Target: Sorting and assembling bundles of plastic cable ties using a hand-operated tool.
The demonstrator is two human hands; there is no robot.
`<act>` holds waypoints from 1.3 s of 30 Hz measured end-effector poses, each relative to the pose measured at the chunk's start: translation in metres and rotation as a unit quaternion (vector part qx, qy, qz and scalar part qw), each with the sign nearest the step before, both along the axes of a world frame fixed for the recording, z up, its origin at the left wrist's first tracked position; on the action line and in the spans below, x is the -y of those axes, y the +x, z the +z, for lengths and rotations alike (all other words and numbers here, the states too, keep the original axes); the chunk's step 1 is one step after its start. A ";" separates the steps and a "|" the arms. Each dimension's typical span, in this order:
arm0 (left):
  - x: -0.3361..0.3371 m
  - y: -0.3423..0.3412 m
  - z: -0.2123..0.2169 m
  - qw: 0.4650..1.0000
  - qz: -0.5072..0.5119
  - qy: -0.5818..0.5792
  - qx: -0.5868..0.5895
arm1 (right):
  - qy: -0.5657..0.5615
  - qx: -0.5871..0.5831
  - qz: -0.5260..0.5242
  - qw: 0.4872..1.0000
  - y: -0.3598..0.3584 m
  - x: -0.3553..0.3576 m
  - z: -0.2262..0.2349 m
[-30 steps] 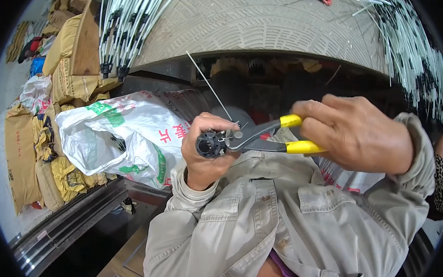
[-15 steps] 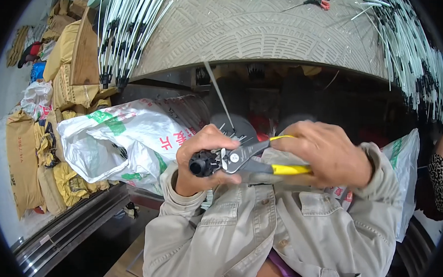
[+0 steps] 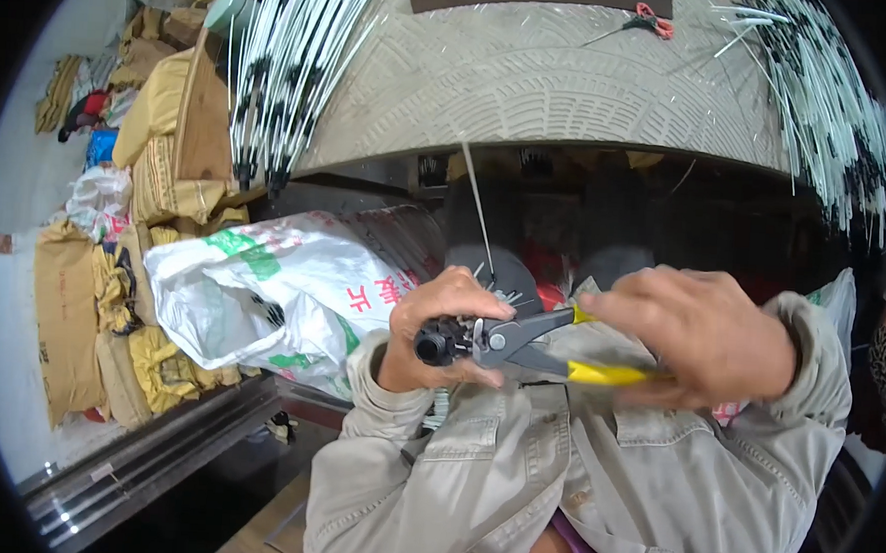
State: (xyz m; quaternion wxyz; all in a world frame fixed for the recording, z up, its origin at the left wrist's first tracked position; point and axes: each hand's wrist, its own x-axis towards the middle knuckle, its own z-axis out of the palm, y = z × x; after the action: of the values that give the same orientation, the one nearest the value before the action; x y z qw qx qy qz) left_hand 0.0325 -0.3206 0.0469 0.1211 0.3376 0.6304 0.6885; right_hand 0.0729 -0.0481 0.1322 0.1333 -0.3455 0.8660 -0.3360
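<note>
Left hand (image 3: 438, 328) is raised in front of the chest, forearm coming up from the lower centre in a grey-beige sleeve (image 3: 395, 424). Its fingers are curled tight around a small black cylindrical part (image 3: 433, 344), knuckles uppermost, the part's dark round end facing left and toward the camera. A thin pale rod (image 3: 477, 210) rises from this fist, tilted slightly left, up toward the edge of the table (image 3: 573, 93).

Right hand (image 3: 705, 335) sits level with the left, just beside it on the right, wrist bent and fingers extended leftward over the yellow handles of the pliers (image 3: 534, 346). The grip is closed on the handles, which lie near together. The grey head of the pliers points left and meets the black part at the left fist; whether the jaws bite on the part or on the rod cannot be told.

On the table lie bundles of white rods (image 3: 294, 58) at the left, and more (image 3: 832, 127) at the right. Below the table edge, left of the hands, sits a white sack (image 3: 262, 297) with green and red print, with tan sacks (image 3: 159, 151) stacked beyond.
</note>
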 end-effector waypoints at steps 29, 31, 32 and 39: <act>-0.010 -0.008 -0.006 0.998 -0.025 0.049 0.040 | -0.368 0.380 0.073 0.846 -0.019 -0.020 -0.046; -0.010 -0.004 -0.008 0.998 0.003 0.055 0.034 | 0.014 -0.061 0.059 0.996 -0.016 -0.009 -0.014; -0.014 -0.002 -0.008 0.997 0.037 0.055 0.029 | 0.098 -0.110 -0.010 0.989 -0.001 -0.002 -0.020; -0.032 0.006 -0.002 0.987 0.156 0.032 -0.021 | 0.148 -0.263 -0.018 0.953 -0.026 -0.004 -0.006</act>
State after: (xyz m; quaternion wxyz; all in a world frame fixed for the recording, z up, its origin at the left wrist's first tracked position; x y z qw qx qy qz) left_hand 0.0390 -0.2891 0.0450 -0.0123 0.2534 0.6552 0.7115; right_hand 0.0469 -0.0442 0.1259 -0.0556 -0.3821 0.9166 -0.1034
